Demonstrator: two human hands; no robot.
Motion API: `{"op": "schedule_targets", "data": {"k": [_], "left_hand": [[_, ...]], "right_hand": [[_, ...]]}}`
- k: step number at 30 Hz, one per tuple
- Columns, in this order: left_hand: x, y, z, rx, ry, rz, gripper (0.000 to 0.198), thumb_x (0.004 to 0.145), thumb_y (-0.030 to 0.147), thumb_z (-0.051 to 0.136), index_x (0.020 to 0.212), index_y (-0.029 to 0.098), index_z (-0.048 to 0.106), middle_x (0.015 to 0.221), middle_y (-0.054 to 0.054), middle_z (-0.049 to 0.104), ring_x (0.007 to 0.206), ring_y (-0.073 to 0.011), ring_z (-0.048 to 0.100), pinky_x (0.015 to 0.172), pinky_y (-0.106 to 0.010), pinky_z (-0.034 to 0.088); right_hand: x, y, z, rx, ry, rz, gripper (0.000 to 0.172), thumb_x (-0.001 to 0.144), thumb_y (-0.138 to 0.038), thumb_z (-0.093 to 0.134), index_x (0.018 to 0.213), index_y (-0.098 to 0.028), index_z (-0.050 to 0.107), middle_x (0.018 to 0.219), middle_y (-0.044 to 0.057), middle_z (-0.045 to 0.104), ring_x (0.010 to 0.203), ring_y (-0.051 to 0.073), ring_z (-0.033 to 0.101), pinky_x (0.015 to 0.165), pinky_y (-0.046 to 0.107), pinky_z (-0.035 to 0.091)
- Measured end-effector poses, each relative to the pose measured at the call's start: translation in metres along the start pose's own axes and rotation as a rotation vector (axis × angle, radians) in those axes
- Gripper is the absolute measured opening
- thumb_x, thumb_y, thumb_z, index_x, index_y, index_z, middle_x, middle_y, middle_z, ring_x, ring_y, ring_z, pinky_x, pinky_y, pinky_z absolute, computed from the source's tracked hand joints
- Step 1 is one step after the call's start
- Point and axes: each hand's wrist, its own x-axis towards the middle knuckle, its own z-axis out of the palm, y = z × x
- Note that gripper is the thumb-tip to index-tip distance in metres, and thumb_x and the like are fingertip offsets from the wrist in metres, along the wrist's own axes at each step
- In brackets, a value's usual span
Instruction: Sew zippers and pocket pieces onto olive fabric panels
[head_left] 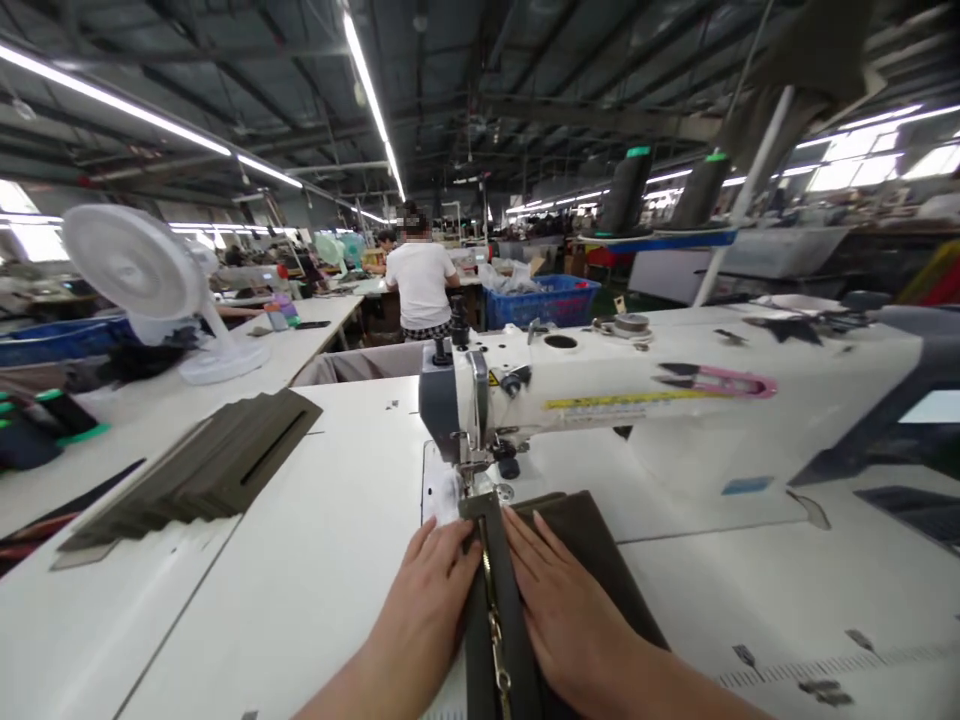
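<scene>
A dark olive fabric piece (592, 560) with a metal zipper (491, 610) along it lies under the needle of a white sewing machine (600, 390). My left hand (427, 610) lies flat on the left side of the zipper, fingers stretched toward the presser foot (476, 485). On the zipper's right side my right hand (559, 600) presses the fabric flat, fingers out. Both hands touch the fabric and grip nothing.
A fanned stack of olive fabric pieces (202, 470) lies on the table at left. A white fan (150, 280) stands behind it. Pink thread snips (720, 380) rest on the machine arm. A person in a white shirt (420, 285) works farther back beside a blue crate (544, 300).
</scene>
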Motion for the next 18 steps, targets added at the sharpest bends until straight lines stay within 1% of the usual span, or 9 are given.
{"op": "schedule_targets", "data": {"k": [3, 7, 11, 15, 18], "left_hand": [[0.005, -0.003, -0.006, 0.002, -0.056, 0.024, 0.041, 0.078, 0.004, 0.04, 0.116, 0.017, 0.051, 0.118, -0.01, 0.056, 0.114, -0.0202, 0.048, 0.103, -0.048, 0.031], [0.016, -0.008, -0.015, 0.035, -0.125, 0.012, 0.041, 0.079, 0.001, 0.038, 0.117, 0.013, 0.05, 0.118, -0.013, 0.055, 0.115, -0.0205, 0.048, 0.105, -0.051, 0.027], [0.024, -0.013, -0.014, 0.058, -0.111, 0.015, 0.04, 0.081, 0.001, 0.035, 0.116, 0.012, 0.05, 0.117, -0.013, 0.056, 0.113, -0.02, 0.05, 0.105, -0.052, 0.027], [0.029, -0.02, -0.01, 0.077, -0.089, 0.04, 0.036, 0.083, 0.004, 0.036, 0.115, 0.012, 0.05, 0.116, -0.013, 0.057, 0.114, -0.021, 0.05, 0.104, -0.052, 0.028], [0.029, -0.024, -0.008, 0.075, -0.077, 0.065, 0.034, 0.084, 0.005, 0.036, 0.115, 0.011, 0.051, 0.115, -0.013, 0.057, 0.113, -0.0212, 0.05, 0.104, -0.052, 0.029]], "right_hand": [[0.005, 0.001, -0.002, 0.001, -0.024, 0.014, 0.058, 0.079, -0.009, 0.038, 0.137, -0.01, 0.03, 0.14, 0.014, 0.03, 0.131, 0.023, 0.024, 0.104, 0.048, 0.029], [0.015, 0.007, 0.0, -0.007, -0.031, 0.015, 0.057, 0.079, -0.008, 0.035, 0.136, -0.008, 0.031, 0.14, 0.014, 0.029, 0.131, 0.024, 0.021, 0.104, 0.049, 0.027], [0.022, 0.015, 0.005, -0.003, 0.018, 0.003, 0.057, 0.08, -0.008, 0.037, 0.136, -0.01, 0.03, 0.139, 0.014, 0.033, 0.13, 0.023, 0.024, 0.104, 0.049, 0.028], [0.027, 0.02, 0.008, -0.001, 0.028, 0.001, 0.055, 0.081, -0.01, 0.039, 0.135, -0.01, 0.032, 0.136, 0.015, 0.038, 0.129, 0.024, 0.028, 0.104, 0.048, 0.028], [0.028, 0.022, 0.008, -0.002, 0.03, -0.005, 0.053, 0.082, -0.012, 0.038, 0.135, -0.01, 0.034, 0.135, 0.015, 0.04, 0.128, 0.024, 0.03, 0.104, 0.049, 0.028]]}}
